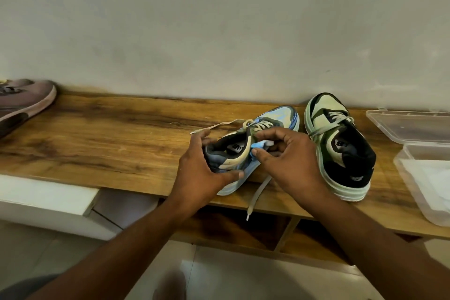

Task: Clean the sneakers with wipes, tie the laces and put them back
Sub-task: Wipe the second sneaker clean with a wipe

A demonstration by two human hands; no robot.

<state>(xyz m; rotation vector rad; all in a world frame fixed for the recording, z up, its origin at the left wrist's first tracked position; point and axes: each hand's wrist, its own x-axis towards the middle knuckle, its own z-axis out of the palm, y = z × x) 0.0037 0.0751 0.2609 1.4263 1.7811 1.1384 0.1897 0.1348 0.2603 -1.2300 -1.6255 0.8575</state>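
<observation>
Two pale green and black sneakers sit on a wooden shelf top [102,134]. The left sneaker [275,118] is tilted onto its side, and my left hand [202,170] grips its heel. My right hand [289,161] pinches a small white wipe [261,145] against that shoe's side near the collar. Its beige laces are loose: one end [214,126] lies on the wood, the other [255,198] hangs over the front edge. The right sneaker [341,148] stands upright beside it, laces loosely crossed.
A clear plastic box [418,178] with white wipes inside stands at the right, its lid [409,126] open behind it. A mauve shoe [22,102] lies at the far left. A white ledge [46,197] sits below left; a lower shelf shows under the top.
</observation>
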